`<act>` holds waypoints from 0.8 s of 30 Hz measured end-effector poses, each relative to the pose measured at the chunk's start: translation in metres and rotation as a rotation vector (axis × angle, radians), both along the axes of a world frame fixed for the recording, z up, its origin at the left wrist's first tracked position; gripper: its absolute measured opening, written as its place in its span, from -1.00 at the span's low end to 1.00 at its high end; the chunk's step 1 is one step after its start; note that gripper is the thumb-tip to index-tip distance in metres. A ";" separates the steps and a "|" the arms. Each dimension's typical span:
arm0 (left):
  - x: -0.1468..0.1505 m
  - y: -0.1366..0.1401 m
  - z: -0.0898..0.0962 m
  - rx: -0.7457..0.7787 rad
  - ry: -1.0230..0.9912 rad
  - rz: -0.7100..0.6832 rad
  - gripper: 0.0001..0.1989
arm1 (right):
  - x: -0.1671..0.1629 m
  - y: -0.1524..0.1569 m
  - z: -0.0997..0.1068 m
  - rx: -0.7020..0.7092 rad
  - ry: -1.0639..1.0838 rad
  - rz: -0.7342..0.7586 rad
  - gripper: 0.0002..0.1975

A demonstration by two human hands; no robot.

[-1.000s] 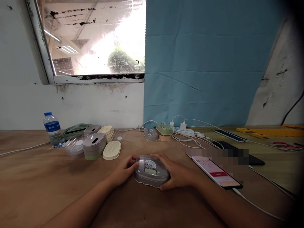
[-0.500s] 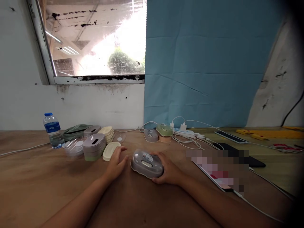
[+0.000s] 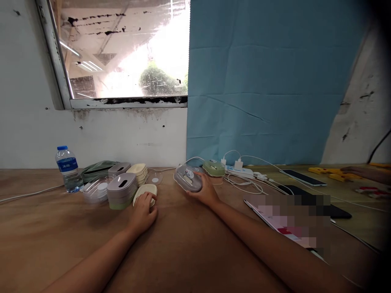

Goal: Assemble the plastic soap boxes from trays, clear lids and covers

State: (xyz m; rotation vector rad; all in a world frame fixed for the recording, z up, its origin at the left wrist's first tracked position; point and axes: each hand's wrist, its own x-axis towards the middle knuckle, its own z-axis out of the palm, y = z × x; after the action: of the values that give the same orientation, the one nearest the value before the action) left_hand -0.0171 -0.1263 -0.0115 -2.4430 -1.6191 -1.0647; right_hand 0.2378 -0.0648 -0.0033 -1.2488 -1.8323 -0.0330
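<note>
My right hand point(image 3: 207, 190) grips a grey oval box with a clear dome lid point(image 3: 182, 173) from its right side. A round printed sticker and a pale slot show on its top. The box sits tilted in front of a similar grey box, mostly hidden, and left of a green-topped box point(image 3: 214, 166) with a peach base. On the left, my left hand point(image 3: 144, 213) has its bent fingers over a flat cream tray point(image 3: 151, 188), the thumb at its near right side. Beside that tray stands a stack of mauve slotted trays point(image 3: 125, 188) over a green one.
Behind are a stack of cream trays point(image 3: 138, 169), clear lids point(image 3: 94, 189) and a water bottle point(image 3: 66, 169). To the right lie a power strip point(image 3: 241, 171) with white cables, a phone point(image 3: 302, 178) and a blurred-out device. Another person's hand point(image 3: 366, 173) reaches in by yellow parts.
My right hand has carried the grey box away from me toward the other boxes at the back. My left hand has shifted left onto the cream tray. Another person's hand has appeared at right.
</note>
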 end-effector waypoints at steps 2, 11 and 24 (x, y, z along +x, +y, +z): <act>0.000 0.000 0.001 -0.014 -0.009 0.006 -0.83 | -0.001 0.014 0.003 0.015 0.004 -0.076 -0.27; -0.004 0.007 -0.003 -0.080 -0.083 0.129 -0.83 | 0.002 0.057 0.015 -0.012 -0.041 -0.446 -0.28; -0.006 0.014 -0.008 -0.098 -0.130 0.267 -0.79 | -0.004 0.082 0.027 -0.186 -0.188 -0.696 -0.30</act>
State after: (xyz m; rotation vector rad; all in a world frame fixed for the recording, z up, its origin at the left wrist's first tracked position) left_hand -0.0227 -0.1124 -0.0197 -2.1672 -2.0126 -1.1456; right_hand 0.2338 0.0175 0.0233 -2.0219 -1.4880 -0.3806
